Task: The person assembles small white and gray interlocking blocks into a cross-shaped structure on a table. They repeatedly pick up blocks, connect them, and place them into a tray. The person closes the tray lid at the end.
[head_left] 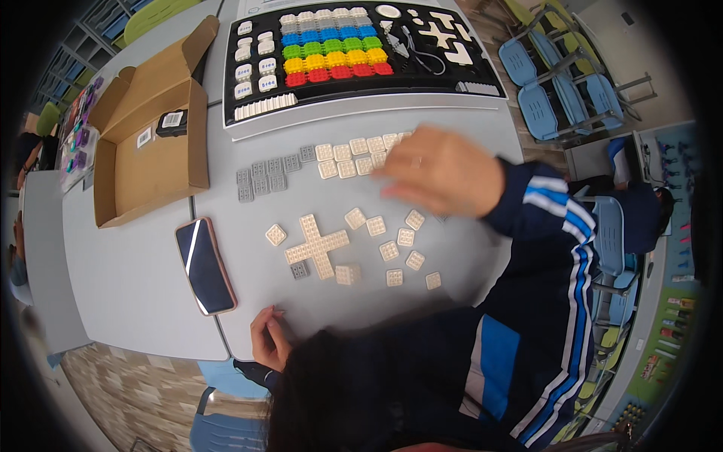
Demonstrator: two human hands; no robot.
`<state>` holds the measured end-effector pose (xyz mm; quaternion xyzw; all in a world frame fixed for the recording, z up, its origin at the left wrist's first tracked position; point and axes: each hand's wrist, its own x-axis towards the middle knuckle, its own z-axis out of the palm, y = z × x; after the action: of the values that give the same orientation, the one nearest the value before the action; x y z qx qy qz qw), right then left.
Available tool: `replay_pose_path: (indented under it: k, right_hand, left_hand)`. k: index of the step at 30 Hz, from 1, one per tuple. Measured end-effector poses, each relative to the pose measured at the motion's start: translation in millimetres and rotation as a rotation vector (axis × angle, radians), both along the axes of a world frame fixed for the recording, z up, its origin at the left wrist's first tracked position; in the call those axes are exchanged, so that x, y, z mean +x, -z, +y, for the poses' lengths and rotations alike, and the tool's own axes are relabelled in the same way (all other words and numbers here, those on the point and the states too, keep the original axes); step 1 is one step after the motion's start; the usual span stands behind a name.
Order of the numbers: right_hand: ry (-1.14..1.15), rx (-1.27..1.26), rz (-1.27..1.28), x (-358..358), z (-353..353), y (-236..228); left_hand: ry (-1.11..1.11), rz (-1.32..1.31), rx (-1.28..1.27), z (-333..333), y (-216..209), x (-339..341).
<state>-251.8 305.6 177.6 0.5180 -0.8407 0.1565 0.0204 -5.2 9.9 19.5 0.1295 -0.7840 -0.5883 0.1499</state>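
My right hand, smeared by motion, reaches over the right end of a double row of white square studded tiles; whether its fingers hold a tile cannot be told. At the near table edge, my left hand has its fingers curled, with nothing visible in them. Between the hands lies a cross of white studded pieces. A grey studded piece touches the cross's lower left side. A blurred white block sits beside its lower arm. Several loose white tiles are scattered to its right, and one white tile lies to its left.
Grey studded tiles line up left of the white rows. Behind them stands a black-lined kit box with coloured blocks. To the left are an opened cardboard box and a phone. Blue chairs stand at the right.
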Motion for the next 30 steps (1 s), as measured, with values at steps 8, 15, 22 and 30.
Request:
replay_pose_path:
  k: [8, 15, 22, 30]
  right_hand:
    - [-0.154, 0.150, -0.154, 99, -38, 87]
    - [-0.106, -0.021, -0.514, 59, -24, 49]
    - [0.215, -0.737, -0.947, -72, 38, -1]
    - [0.716, -0.395, -0.450, -242, 79, 43]
  left_hand:
    - [-0.022, 0.025, 0.054, 4, -8, -1]
    - [-0.100, 0.099, 0.130, 10, -5, -3]
    - [-0.223, 0.118, 0.130, 18, -6, -5]
    - [-0.158, 0.092, 0.099, 5, 7, -3]
